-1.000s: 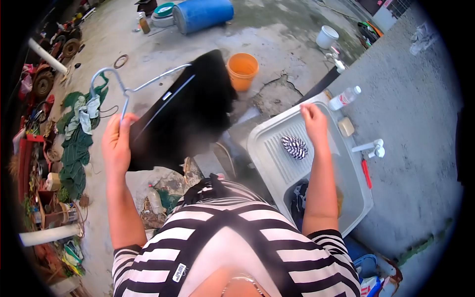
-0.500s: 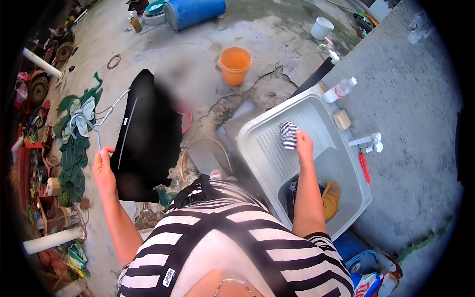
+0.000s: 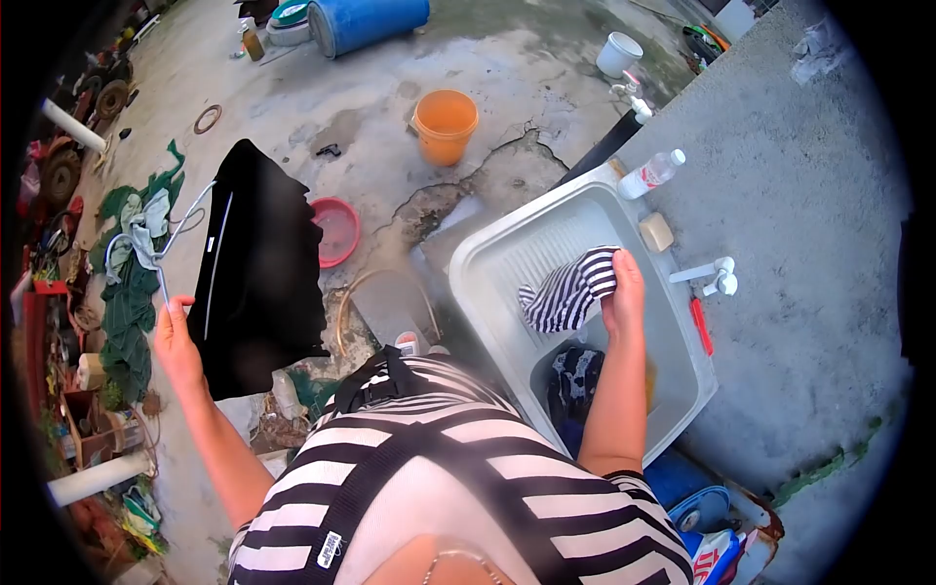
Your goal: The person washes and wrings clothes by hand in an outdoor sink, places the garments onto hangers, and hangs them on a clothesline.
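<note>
My left hand (image 3: 177,341) is closed on a pale wire hanger (image 3: 156,261), out to the left. From the hanger hangs a black garment (image 3: 258,273), spread above the ground. My right hand (image 3: 622,292) pinches a black-and-white striped cloth (image 3: 570,292) over the grey washing sink (image 3: 468,283); the cloth droops toward the ribbed washboard. Dark wet clothing (image 3: 573,385) lies in the sink's basin, partly behind my right forearm.
On the sink's far edge are a bottle (image 3: 651,175), a soap bar (image 3: 656,232), a white tap (image 3: 720,275) and a red brush (image 3: 701,327). An orange bucket (image 3: 446,127), pink basin (image 3: 334,232) and blue barrel (image 3: 370,21) rest on the ground.
My right hand has come down onto the striped cloth and lifted it off the washboard, where it now hangs unfolded. The left hand with hanger and black garment has shifted left and down.
</note>
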Demonstrator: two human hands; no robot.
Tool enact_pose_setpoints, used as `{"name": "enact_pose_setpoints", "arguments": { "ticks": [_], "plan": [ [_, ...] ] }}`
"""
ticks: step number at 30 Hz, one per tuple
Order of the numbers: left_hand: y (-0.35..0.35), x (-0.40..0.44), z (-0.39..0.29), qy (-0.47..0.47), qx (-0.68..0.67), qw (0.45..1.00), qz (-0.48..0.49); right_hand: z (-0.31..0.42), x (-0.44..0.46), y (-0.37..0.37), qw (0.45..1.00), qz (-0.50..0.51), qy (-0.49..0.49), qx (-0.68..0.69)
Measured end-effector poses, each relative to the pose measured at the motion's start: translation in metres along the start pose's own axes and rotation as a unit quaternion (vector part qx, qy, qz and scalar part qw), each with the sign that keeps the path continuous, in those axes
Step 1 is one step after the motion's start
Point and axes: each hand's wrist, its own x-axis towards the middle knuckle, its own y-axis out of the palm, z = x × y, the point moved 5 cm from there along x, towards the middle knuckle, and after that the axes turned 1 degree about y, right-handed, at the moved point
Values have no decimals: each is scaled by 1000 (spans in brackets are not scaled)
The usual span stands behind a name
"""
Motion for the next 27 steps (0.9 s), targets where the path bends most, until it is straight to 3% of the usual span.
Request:
{"name": "enact_pose_setpoints", "arguments": {
  "ticks": [2, 5, 7, 10, 11, 12, 13, 14, 15, 17, 19, 24, 27],
  "plan": [
    [-2, -3, -2, -5, -1, 1000, 3, 16, -12, 5, 1000, -27, -1, 16],
    [-1, -4, 1, -11, -25, 1000, -9, 46, -29, 17, 996, 40, -23, 71],
    [0, -7, 3, -26, -40, 999, 2, 50, -37, 3, 987, 22, -58, 149],
    [3, -8, 3, -22, -44, 999, 7, 27, -40, -6, 985, 100, -39, 138],
    [4, -9, 0, -30, -37, 999, 12, 2, -40, -20, 995, 4, -9, 99],
    [5, -11, -2, -38, -29, 999, 17, -38, -30, -47, 998, 23, 59, 16],
    [9, -11, -4, -20, -26, 999, 14, -89, -19, -90, 975, -80, 86, -188],
    [11, -11, -5, -3, -22, 1000, 9, -136, -11, -136, 865, -115, 57, -486],
    [10, -12, -7, 13, -15, 1000, 5, -125, -33, -113, 809, -104, 34, -578],
    [7, -11, -10, 6, 2, 1000, 16, -183, -37, -148, 881, -138, 32, -452],
    [7, -13, -16, -13, 15, 1000, 16, -187, -50, -132, 911, -175, 121, -353],
    [10, -13, -19, -7, 12, 999, 36, -192, -56, -109, 913, -209, 290, -195],
    [13, -14, -20, 16, 7, 999, 31, -195, -40, -109, 940, -233, 141, -204]
  ]
}}
